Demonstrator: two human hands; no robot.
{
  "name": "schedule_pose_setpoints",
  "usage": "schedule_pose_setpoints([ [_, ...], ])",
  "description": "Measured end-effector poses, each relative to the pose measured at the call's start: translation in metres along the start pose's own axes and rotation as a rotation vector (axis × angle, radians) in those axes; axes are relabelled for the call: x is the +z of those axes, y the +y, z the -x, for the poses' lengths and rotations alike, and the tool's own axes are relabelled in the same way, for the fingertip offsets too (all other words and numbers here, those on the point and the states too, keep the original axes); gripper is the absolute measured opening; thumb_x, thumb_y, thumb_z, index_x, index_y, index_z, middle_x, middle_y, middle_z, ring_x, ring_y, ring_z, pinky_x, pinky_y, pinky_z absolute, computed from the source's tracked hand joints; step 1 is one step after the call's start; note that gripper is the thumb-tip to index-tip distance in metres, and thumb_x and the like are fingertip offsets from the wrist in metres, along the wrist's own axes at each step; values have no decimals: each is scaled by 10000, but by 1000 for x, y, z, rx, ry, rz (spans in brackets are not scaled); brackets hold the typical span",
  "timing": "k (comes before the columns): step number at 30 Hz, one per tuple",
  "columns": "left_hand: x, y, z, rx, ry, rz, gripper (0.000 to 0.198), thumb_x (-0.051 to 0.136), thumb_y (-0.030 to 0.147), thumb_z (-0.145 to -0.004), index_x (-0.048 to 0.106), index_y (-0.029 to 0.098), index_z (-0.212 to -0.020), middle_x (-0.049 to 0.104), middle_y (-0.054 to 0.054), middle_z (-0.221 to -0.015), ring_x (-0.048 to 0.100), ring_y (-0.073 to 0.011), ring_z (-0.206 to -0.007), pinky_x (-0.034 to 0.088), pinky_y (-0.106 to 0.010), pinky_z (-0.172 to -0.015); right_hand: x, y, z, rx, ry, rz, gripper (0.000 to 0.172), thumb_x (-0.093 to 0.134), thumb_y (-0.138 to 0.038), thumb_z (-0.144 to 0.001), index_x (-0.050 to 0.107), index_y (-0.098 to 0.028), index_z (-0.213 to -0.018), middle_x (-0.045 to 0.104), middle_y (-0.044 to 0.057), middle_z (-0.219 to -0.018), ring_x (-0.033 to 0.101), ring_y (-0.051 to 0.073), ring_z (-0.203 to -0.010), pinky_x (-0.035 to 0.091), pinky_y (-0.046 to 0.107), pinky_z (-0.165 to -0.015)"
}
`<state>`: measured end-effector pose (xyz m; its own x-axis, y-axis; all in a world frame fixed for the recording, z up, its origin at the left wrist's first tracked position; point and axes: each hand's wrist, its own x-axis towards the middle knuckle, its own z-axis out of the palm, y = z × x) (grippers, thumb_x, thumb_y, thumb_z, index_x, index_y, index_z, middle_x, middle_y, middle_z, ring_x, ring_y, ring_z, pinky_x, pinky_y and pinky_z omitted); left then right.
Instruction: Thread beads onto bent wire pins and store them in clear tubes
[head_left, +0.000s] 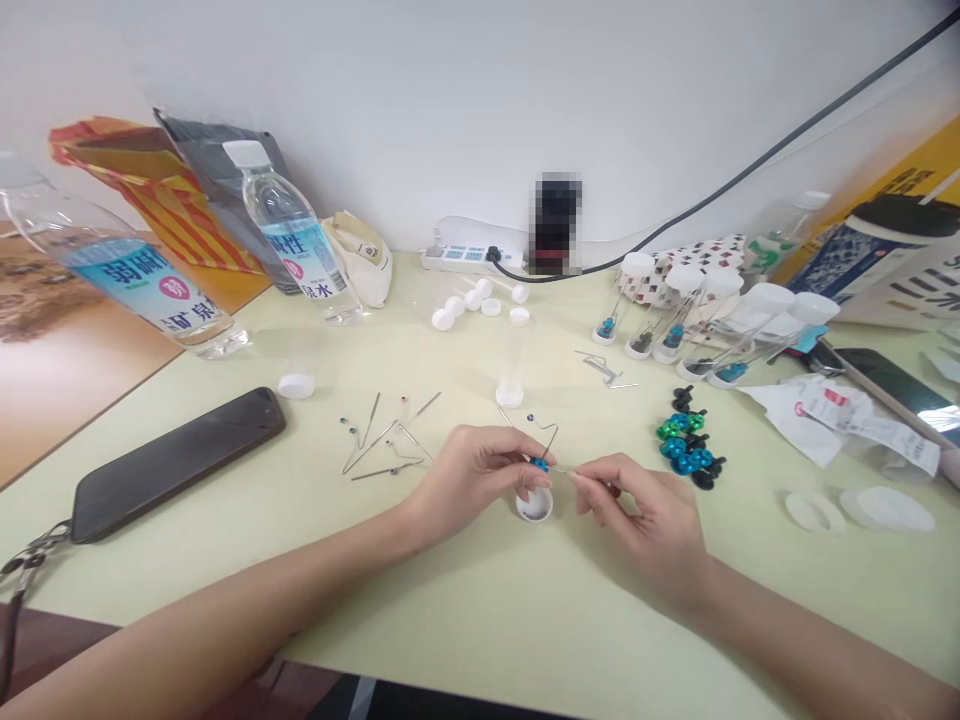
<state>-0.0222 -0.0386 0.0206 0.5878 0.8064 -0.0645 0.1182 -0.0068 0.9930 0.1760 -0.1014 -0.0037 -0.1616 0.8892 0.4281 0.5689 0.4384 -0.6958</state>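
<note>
The left hand [469,480] and right hand [645,520] are raised close together above the counter [487,620], each closed in a small pinch over a white bottle cap [534,505]. The left fingertips [536,480] hold a thin wire [550,442] with a blue bead [538,464] on it, while the right fingertips [581,478] pinch a fine metal pin [564,470] whose tip sits just beside that bead. Left of the hands lie several bent wire pins [382,450], some tipped with tiny beads. To the right is a heap of blue and green beads and black pieces [686,440]. Beyond it stand 5 clear capped tubes [660,320], leaning at various angles. A black smartphone [176,465] lies at the left, and small white caps [465,300] sit near a power strip [465,260].
</note>
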Motion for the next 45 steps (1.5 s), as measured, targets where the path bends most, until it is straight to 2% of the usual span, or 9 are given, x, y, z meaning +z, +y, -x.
schedule_pose_setpoints([
  [8,-3,6,1,108,-38,-303,191,596,306,-852,713,157,-876,692,-34,-800,619,-142,-711,497,-242,-679,-1,-3,-1,309,-161,-297,201,473,-333,-937,571,-198,-825,565,-34,-552,472,83,-433,351,207,-423],
  [14,-2,9,2,140,-31,-394,201,563,308,-875,713,175,-870,707,-15,-801,614,-129,-728,463,-215,-672,2,-2,-1,352,-209,-349,212,465,-356,-939,564,-192,-849,577,-29,-577,472,79,-443,376,198,-430],
  [17,-3,10,1,91,-26,-330,203,578,308,-861,706,155,-825,685,-25,-763,589,-127,-692,465,-225,-664,2,2,-1,257,-142,-195,147,511,-337,-920,556,-216,-992,603,-24,-643,503,89,-495,408,198,-458],
  [20,-6,8,-2,27,-25,-195,212,601,323,-843,696,136,-811,652,-31,-742,562,-117,-651,468,-233,-637,-1,8,-7,2,-17,44,201,576,-266,-887,559,-230,-1084,643,19,-819,554,100,-584,448,211,-513],
  [23,-8,7,-4,-31,-30,-70,213,618,332,-832,688,131,-822,620,-21,-726,554,-103,-632,465,-228,-623,-6,12,-15,-298,118,247,167,591,-150,-862,629,-218,-1009,644,57,-911,594,121,-677,491,241,-613],
  [26,-9,8,-4,-92,-41,6,186,644,312,-816,686,130,-818,617,-9,-717,556,-84,-606,456,-213,-614,-10,14,-18,-437,165,338,173,595,-74,-836,667,-200,-931,652,59,-872,588,127,-675,493,251,-614],
  [35,-6,2,-6,-140,-57,125,175,697,280,-771,708,116,-832,659,-20,-697,568,-79,-589,462,-199,-602,-9,12,-13,-482,176,336,162,594,-36,-831,674,-140,-927,672,94,-907,633,150,-769,529,263,-671],
  [40,-5,1,-7,-186,-67,220,132,716,175,-723,710,108,-837,720,-60,-795,574,-81,-553,499,-229,-599,-11,4,-14,-417,227,253,146,580,-45,-845,670,-140,-909,667,63,-818,624,135,-721,513,236,-611],
  [45,-5,2,-8,-172,-57,196,116,710,156,-721,718,108,-827,711,-48,-737,579,-84,-549,504,-223,-589,-12,7,-12,-487,192,286,166,606,-26,-818,684,-138,-914,662,70,-813,620,143,-735,513,246,-614],
])
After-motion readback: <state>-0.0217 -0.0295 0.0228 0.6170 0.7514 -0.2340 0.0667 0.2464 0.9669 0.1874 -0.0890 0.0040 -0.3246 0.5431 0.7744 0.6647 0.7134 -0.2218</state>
